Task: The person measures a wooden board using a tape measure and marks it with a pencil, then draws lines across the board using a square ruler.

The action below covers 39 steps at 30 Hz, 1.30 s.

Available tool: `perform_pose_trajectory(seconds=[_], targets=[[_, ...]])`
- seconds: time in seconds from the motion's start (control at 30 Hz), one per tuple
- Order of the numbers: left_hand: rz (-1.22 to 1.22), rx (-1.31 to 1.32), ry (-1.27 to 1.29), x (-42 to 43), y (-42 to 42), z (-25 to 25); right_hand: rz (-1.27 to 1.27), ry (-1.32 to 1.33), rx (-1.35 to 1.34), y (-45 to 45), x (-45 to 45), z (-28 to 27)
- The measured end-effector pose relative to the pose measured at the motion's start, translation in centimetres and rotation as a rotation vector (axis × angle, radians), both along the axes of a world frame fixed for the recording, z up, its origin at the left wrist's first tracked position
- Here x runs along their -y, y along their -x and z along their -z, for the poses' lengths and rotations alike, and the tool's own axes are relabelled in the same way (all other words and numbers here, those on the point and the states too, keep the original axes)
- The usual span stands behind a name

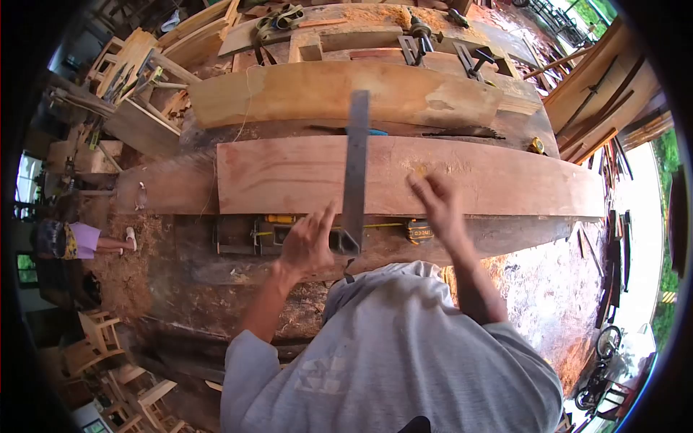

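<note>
A plank (289, 177) with reddish grain lies lengthwise across the bench before me. Across it rests a metal try square (356, 159), its dark blade pointing away and its stock at the plank's near edge. My left hand (307, 239) is just left of the stock, fingers stretched out over the near edge; whether it touches the square is unclear. Above the plank, right of the blade, my right hand (442, 206) is closed in a pinch, slightly blurred. What its fingertips hold, if anything, I cannot make out. Below the plank sits a tape measure (419, 231) with yellow tape drawn out leftward.
Behind the plank lie a second board (303, 94), a handsaw (465, 133) and a small yellow tape measure (536, 146). Clamps (473, 61) and a strap (278, 25) are farther back. At left, a person (79, 239) is among stacked wood; boards (599, 86) lean at right.
</note>
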<state>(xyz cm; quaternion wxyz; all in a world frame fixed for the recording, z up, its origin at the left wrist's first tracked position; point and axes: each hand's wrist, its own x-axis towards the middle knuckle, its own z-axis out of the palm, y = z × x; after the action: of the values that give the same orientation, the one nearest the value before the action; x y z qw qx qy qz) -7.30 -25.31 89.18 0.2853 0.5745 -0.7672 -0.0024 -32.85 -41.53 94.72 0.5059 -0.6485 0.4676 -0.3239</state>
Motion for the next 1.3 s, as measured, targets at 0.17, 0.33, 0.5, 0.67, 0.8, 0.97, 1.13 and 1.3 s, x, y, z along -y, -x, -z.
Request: perform_pose_trajectory(seconds=[0.17,0.33,0.5,0.67,0.8,0.97,1.13,1.3], targets=[[-0.056,0.079,-0.271,2.2,0.1,4.5,-0.296,-0.408,-0.205,-1.1,-8.7,10.0],[0.0,0.127,-0.171,3.2,1.1,7.6,-0.192,-0.679,-0.037,-3.8,-8.8,13.0],[-0.017,0.067,-0.175,2.5,1.3,8.2,-0.098,-0.727,0.035,-4.1,-8.8,15.9],[-0.01,0.095,-0.13,0.6,1.0,8.9,-0.126,-0.732,-0.079,-4.1,-8.8,15.2],[-0.012,0.096,0.052,1.3,0.6,9.0,-0.148,-0.703,-0.038,-4.6,-8.5,16.0],[0.114,-0.017,-0.227,2.7,-1.4,8.1,-0.125,-0.709,-0.061,-5.1,-8.1,15.8],[0.132,0.002,-0.229,2.7,-1.3,8.0,-0.129,-0.721,-0.073,-5.0,-8.1,15.3],[0.139,0.023,-0.233,2.9,-1.2,7.5,-0.282,-0.605,-0.13,-3.7,-7.8,13.3]])
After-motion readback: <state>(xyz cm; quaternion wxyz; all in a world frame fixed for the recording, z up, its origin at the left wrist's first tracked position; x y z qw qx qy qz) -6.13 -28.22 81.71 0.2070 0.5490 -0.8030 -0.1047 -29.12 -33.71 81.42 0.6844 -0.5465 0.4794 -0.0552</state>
